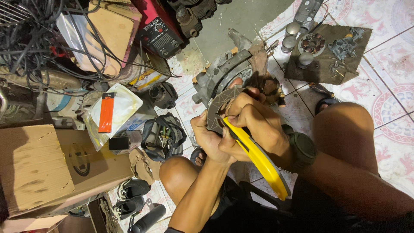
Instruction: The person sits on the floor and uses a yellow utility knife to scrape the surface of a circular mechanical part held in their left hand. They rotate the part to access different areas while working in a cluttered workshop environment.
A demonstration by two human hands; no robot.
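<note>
My left hand (210,139) grips a grey, ring-shaped gasket sheet (217,108) from below. My right hand (254,123), with a black watch on its wrist, is closed around a yellow-handled cutting tool (263,166) whose tip rests against the gasket. Both hands meet above my knees. Just beyond them a grey metal engine case (224,71) lies on the tiled floor. The tool's blade is hidden by my fingers.
A dark cloth (327,54) at the far right carries small engine parts. A cardboard box (47,168) stands at the left, with a black tool pouch (164,136), a clear bag holding an orange item (106,112), black shoes (131,194), tangled cables (39,39) and a red machine (157,26).
</note>
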